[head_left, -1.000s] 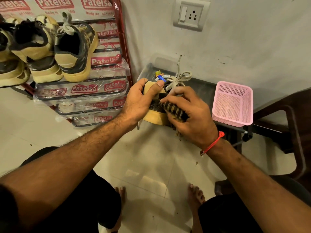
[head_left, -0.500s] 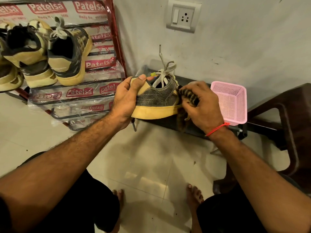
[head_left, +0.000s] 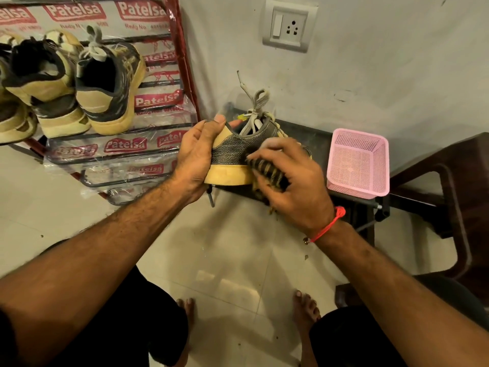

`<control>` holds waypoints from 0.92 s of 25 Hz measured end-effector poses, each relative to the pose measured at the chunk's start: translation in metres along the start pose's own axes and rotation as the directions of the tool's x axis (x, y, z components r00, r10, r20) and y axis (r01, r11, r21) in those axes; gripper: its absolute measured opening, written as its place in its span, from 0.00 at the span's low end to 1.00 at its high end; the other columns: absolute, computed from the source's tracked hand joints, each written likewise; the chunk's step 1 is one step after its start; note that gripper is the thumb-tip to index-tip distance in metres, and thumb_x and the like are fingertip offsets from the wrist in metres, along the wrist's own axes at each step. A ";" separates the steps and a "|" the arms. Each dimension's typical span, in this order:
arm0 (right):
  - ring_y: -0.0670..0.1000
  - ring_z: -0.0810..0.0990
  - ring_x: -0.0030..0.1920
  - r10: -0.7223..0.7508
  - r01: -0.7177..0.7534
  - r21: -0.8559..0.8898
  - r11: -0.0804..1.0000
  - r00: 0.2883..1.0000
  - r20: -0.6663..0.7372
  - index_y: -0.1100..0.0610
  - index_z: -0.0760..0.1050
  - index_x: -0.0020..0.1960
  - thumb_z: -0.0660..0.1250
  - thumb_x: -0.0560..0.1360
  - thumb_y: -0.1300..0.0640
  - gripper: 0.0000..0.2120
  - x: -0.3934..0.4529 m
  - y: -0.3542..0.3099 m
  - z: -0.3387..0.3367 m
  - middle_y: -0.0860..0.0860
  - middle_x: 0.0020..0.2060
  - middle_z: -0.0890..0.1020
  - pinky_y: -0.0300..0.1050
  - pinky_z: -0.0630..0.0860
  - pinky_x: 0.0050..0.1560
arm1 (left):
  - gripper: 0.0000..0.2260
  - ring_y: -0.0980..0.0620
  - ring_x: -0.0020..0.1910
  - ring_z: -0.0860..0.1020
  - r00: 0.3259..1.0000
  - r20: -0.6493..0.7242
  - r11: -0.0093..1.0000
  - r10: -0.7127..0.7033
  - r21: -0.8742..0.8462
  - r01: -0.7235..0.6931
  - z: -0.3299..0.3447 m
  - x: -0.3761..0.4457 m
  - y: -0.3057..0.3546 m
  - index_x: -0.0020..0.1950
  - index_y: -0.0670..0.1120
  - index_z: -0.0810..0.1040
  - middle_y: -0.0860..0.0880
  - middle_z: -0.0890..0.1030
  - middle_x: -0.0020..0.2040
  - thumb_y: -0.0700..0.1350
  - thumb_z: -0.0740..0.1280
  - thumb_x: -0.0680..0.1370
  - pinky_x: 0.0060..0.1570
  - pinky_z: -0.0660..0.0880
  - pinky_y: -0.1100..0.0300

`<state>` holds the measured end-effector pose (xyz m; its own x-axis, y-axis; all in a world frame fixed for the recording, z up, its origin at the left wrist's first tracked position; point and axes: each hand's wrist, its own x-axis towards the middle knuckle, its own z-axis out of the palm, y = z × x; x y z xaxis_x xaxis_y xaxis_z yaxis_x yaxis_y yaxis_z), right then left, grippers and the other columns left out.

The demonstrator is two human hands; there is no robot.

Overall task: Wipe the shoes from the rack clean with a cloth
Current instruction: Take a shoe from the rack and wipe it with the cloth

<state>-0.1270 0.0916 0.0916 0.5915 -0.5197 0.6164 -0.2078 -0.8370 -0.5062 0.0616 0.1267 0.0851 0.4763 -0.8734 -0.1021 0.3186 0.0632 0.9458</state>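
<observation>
I hold a grey sneaker (head_left: 232,152) with a tan sole and pale laces sideways in the air, its side facing me. My left hand (head_left: 195,152) grips its heel end, thumb over the top. My right hand (head_left: 288,181) presses a dark striped cloth (head_left: 267,173) against the shoe's side near the sole; the hand hides the toe end. Three more tan and grey shoes (head_left: 105,86) stand heel-out on the shoe rack (head_left: 148,128) at the upper left.
The rack is wrapped in clear plastic printed with red labels. A low dark stand (head_left: 317,136) behind the shoe carries a pink mesh basket (head_left: 357,160). A brown plastic chair (head_left: 455,186) is at right. A wall socket (head_left: 288,25) is above. My bare feet rest on the tiled floor (head_left: 225,255).
The shoe has turned from heel-on to side-on, and my right hand with the cloth has slid from the toe end back along the shoe's side toward the middle.
</observation>
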 end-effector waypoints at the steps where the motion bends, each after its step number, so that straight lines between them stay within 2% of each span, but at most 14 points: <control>1: 0.54 0.78 0.57 -0.090 0.088 0.032 0.996 0.995 0.054 0.65 0.81 0.58 0.73 0.74 0.66 0.13 -0.002 -0.012 0.005 0.59 0.55 0.79 0.43 0.74 0.63 | 0.18 0.38 0.56 0.82 0.999 0.035 0.998 0.028 0.059 -0.030 0.001 -0.002 -0.001 0.59 0.35 0.79 0.38 0.84 0.60 0.49 0.68 0.80 0.58 0.78 0.44; 2: 0.54 0.78 0.58 -0.132 0.128 0.051 0.990 0.988 0.084 0.66 0.80 0.58 0.73 0.74 0.66 0.13 -0.002 -0.015 0.006 0.60 0.55 0.79 0.42 0.74 0.64 | 0.12 0.34 0.57 0.81 0.996 0.077 0.992 0.053 0.112 -0.061 0.001 -0.003 -0.002 0.55 0.43 0.83 0.37 0.83 0.61 0.51 0.69 0.79 0.59 0.77 0.40; 4: 0.50 0.77 0.57 -0.046 0.045 0.022 0.999 0.999 0.028 0.64 0.81 0.58 0.72 0.74 0.66 0.12 0.004 0.005 -0.001 0.59 0.54 0.79 0.39 0.72 0.63 | 0.07 0.29 0.60 0.79 0.990 0.126 0.984 0.068 0.158 -0.088 0.001 -0.006 -0.001 0.46 0.53 0.86 0.35 0.82 0.61 0.53 0.70 0.78 0.62 0.74 0.33; 6: 0.44 0.75 0.54 0.168 -0.169 -0.033 0.985 0.984 -0.055 0.62 0.81 0.56 0.71 0.74 0.66 0.12 0.009 0.038 -0.014 0.56 0.53 0.78 0.36 0.73 0.60 | 0.07 0.30 0.57 0.80 0.986 0.142 0.978 0.085 0.180 -0.110 -0.002 -0.005 0.000 0.42 0.56 0.86 0.32 0.81 0.61 0.55 0.70 0.76 0.61 0.73 0.28; 8: 0.41 0.73 0.53 0.342 -0.345 -0.065 0.936 0.939 -0.044 0.60 0.81 0.57 0.71 0.73 0.66 0.12 0.006 0.061 -0.027 0.54 0.54 0.78 0.38 0.73 0.60 | 0.07 0.23 0.61 0.75 0.980 0.185 0.985 0.069 0.142 -0.097 -0.002 -0.004 0.001 0.41 0.55 0.85 0.31 0.80 0.62 0.54 0.70 0.75 0.62 0.69 0.23; 9: 0.41 0.73 0.54 0.372 -0.372 -0.048 0.927 0.928 -0.027 0.59 0.81 0.57 0.71 0.74 0.66 0.12 0.004 0.066 -0.031 0.54 0.54 0.78 0.36 0.72 0.61 | 0.07 0.19 0.63 0.71 0.978 0.204 0.991 0.045 0.114 -0.069 -0.002 -0.002 0.002 0.40 0.54 0.85 0.30 0.79 0.63 0.54 0.71 0.75 0.63 0.66 0.21; 11: 0.43 0.75 0.58 0.317 -0.317 0.022 0.948 0.948 -0.016 0.60 0.80 0.56 0.71 0.74 0.67 0.12 0.005 0.063 -0.036 0.55 0.56 0.78 0.34 0.70 0.63 | 0.07 0.17 0.64 0.69 0.974 0.228 0.994 0.011 0.100 -0.034 -0.002 -0.003 0.007 0.39 0.51 0.85 0.28 0.78 0.64 0.53 0.71 0.74 0.64 0.65 0.21; 14: 0.52 0.77 0.61 0.054 -0.054 0.138 0.989 0.999 0.004 0.66 0.78 0.56 0.70 0.73 0.72 0.11 0.012 0.044 -0.039 0.59 0.57 0.78 0.45 0.71 0.65 | 0.07 0.32 0.56 0.77 0.961 0.275 0.986 0.012 0.156 -0.057 -0.005 -0.006 0.010 0.39 0.51 0.83 0.37 0.83 0.61 0.53 0.71 0.73 0.58 0.74 0.34; 16: 0.54 0.77 0.64 -0.078 0.057 0.150 0.987 0.987 0.138 0.66 0.78 0.59 0.70 0.75 0.70 0.12 0.013 0.037 -0.038 0.58 0.59 0.79 0.48 0.72 0.66 | 0.09 0.43 0.49 0.80 0.949 0.314 0.967 0.029 0.231 -0.106 -0.006 -0.008 0.011 0.45 0.48 0.82 0.45 0.86 0.55 0.53 0.70 0.74 0.48 0.78 0.49; 17: 0.53 0.76 0.66 -0.096 0.065 0.136 0.989 0.967 0.236 0.64 0.78 0.62 0.70 0.77 0.67 0.14 0.013 0.037 -0.036 0.56 0.62 0.79 0.49 0.72 0.68 | 0.10 0.49 0.44 0.81 0.944 0.326 0.956 0.040 0.262 -0.131 -0.007 -0.009 0.011 0.47 0.46 0.82 0.46 0.87 0.53 0.52 0.70 0.75 0.43 0.77 0.56; 18: 0.52 0.75 0.67 -0.089 0.054 0.116 0.992 0.942 0.323 0.62 0.78 0.64 0.71 0.78 0.63 0.15 0.012 0.040 -0.035 0.55 0.64 0.78 0.50 0.72 0.69 | 0.09 0.51 0.42 0.80 0.944 0.327 0.946 0.047 0.290 -0.147 -0.008 -0.008 0.010 0.47 0.48 0.83 0.42 0.86 0.54 0.53 0.70 0.75 0.41 0.75 0.59; 20: 0.50 0.76 0.68 -0.056 0.026 0.075 0.997 0.897 0.438 0.60 0.78 0.65 0.71 0.78 0.56 0.17 0.009 0.048 -0.032 0.54 0.64 0.79 0.51 0.72 0.68 | 0.10 0.44 0.45 0.79 0.944 0.327 0.929 0.047 0.332 -0.162 -0.010 -0.008 0.007 0.46 0.52 0.86 0.33 0.83 0.58 0.56 0.70 0.74 0.45 0.74 0.52; 22: 0.52 0.78 0.64 -0.052 0.040 0.035 0.999 0.873 0.485 0.60 0.80 0.62 0.70 0.77 0.52 0.17 0.007 0.050 -0.029 0.53 0.61 0.80 0.52 0.75 0.63 | 0.17 0.38 0.48 0.80 0.938 0.346 0.916 0.029 0.366 -0.163 -0.012 -0.007 0.001 0.54 0.46 0.86 0.36 0.84 0.56 0.57 0.70 0.74 0.49 0.74 0.45; 23: 0.53 0.79 0.61 -0.048 0.040 0.029 0.999 0.882 0.468 0.60 0.80 0.60 0.70 0.77 0.52 0.15 0.007 0.048 -0.028 0.53 0.59 0.81 0.53 0.76 0.61 | 0.19 0.40 0.46 0.80 0.938 0.347 0.914 0.014 0.377 -0.152 -0.012 -0.007 -0.001 0.56 0.44 0.85 0.41 0.85 0.51 0.57 0.70 0.74 0.48 0.75 0.47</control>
<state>-0.1548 0.0427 0.0883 0.8967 -0.3378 0.2860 -0.1619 -0.8517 -0.4985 0.0679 0.1380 0.0812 0.1670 -0.9857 0.0240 -0.0903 0.0089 0.9959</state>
